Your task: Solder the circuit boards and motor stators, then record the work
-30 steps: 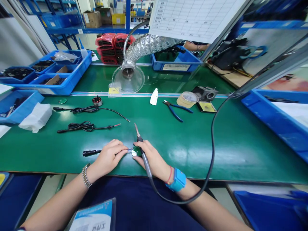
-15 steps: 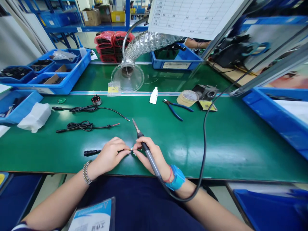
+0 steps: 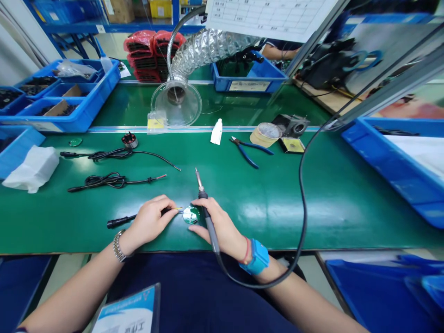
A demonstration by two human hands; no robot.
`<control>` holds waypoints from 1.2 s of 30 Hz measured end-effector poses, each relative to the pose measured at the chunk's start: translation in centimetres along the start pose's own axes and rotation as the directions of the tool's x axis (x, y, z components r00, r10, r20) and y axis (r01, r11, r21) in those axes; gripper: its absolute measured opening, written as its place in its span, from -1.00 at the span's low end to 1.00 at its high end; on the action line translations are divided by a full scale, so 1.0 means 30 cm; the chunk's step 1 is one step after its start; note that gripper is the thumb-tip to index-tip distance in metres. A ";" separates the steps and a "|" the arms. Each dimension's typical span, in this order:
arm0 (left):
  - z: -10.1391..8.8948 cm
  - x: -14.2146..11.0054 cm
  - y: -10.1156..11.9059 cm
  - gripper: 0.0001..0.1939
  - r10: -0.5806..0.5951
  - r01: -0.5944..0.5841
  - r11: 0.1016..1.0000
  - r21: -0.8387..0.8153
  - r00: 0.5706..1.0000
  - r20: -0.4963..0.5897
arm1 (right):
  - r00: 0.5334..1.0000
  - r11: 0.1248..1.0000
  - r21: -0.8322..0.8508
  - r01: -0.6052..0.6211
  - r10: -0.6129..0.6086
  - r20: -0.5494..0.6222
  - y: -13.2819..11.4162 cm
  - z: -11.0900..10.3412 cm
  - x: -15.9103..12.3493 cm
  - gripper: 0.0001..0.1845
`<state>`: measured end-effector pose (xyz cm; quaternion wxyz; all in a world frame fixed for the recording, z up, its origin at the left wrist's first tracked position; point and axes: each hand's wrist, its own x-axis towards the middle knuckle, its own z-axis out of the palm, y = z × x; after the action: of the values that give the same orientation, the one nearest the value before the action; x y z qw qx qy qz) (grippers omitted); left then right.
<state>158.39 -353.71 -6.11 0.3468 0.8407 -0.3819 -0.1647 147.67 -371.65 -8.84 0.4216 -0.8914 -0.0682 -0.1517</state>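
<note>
Facing inward, left hand [image 3: 151,218] pinching wires [image 3: 179,209]; right hand [image 3: 225,226] cradling soldering iron [image 3: 210,227], thumb spread beside circuit board [image 3: 191,215]

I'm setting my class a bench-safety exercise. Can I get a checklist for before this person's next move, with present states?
1. Soldering iron held: ok, in the right hand.
2. Iron tip clear of both hands: ok, pointing away.
3. Thin wires gripped: ok, pinched in the left hand.
4. Circuit board steadied: cannot tell; its contact with the right hand is unclear.
5. Wires joined to the board: cannot tell, too small.
6. Space beyond the left hand free: not ok, two black cables lie there.
</note>
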 end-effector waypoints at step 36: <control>0.061 0.006 0.011 -0.86 0.078 -0.074 0.979 0.191 0.997 -0.010 | 0.983 0.994 0.078 -0.078 0.089 -0.159 -0.050 -0.110 -0.083 -0.89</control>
<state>157.35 -354.83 -7.18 0.2741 0.8563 -0.4247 -0.1067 144.23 -373.23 -6.57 0.4632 -0.8626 -0.0015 -0.2034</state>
